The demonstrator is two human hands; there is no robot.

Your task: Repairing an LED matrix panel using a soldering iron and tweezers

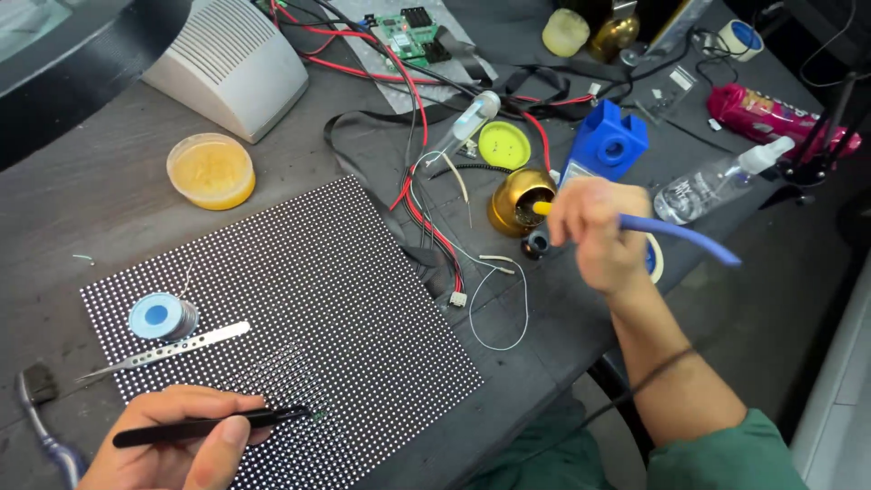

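Tweezers [204,426] are pinched in the left hand [168,440] over the dotted panel [299,299]; the right hand [594,231], raised, grips a soldering iron [676,234] at the brass holder [517,201].

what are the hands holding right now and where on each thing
The left hand pinches black tweezers near the middle, tips on the dotted panel. The right hand grips a blue-handled soldering iron near its front end.

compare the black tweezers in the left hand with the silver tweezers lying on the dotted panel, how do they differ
The black tweezers are dark and matte, gripped in the left hand, tips down on the dotted panel. The silver tweezers are shiny with a row of holes, lying flat and untouched beside a solder spool. Both are slim, pointed and over the panel.
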